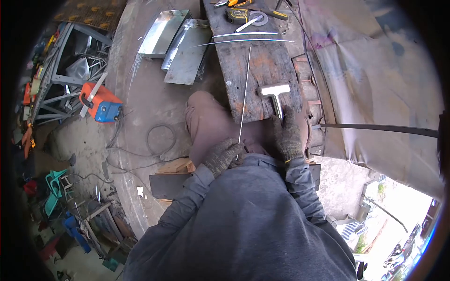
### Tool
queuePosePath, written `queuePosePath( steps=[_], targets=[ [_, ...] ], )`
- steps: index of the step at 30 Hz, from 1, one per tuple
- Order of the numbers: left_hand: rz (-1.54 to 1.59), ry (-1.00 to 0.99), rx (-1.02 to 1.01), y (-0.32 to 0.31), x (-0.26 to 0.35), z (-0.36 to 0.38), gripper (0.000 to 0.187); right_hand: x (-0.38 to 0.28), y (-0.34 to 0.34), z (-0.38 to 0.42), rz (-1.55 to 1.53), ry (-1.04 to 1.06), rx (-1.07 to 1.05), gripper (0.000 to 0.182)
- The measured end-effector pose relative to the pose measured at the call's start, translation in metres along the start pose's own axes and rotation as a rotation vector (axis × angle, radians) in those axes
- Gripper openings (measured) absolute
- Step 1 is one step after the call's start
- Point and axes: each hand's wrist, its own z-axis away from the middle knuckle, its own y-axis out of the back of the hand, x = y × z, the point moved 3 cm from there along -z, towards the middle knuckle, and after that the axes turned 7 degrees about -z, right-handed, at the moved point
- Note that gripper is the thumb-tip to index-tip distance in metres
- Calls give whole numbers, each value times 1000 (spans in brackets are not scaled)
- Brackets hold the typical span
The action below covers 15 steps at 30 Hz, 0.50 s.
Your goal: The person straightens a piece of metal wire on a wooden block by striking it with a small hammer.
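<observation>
My left hand (222, 156), in a grey knitted glove, is closed around the near end of a thin metal rod (244, 91). The rod runs away from me, its far end over the dark wooden bench (229, 63). In my right hand (287, 136), gloved the same way, is the handle of a metal hammer (275, 90). Its T-shaped head is over the near right part of the bench, and the fingers wrap the lower handle. Two thin metal strips (253, 40) lie across the bench farther off.
A yellow-black tape measure (237, 17), a roll of tape (260, 18) and a white marker (248, 24) sit at the bench's far end. Bent sheet-metal pieces (187, 56) lie on the floor at left. Beyond them stands an orange-blue machine (105, 104), near a looped cable (161, 139).
</observation>
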Motion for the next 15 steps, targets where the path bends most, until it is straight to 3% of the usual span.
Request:
queuePosePath(
  steps=[5,7,9,12,14,15],
  targets=[
    [-109,-70,-2,4,-17,-9,24,6,0,-11,9,75,28,44],
    [-105,-95,11,4,-21,-11,24,4,0,-22,-119,5,-11,39],
    [-77,-93,-76,1,-11,-5,26,-22,4,-33,-204,51,-6,37],
    [-242,-143,-16,4,-25,-15,28,-50,9,-57,-303,126,11,36],
    [-272,-134,-13,0,-6,-4,29,-68,13,-66,-469,-19,-9,23],
    [-301,-113,-8,-1,0,0,30,-78,16,-68,-492,-13,25,25]
  ],
)
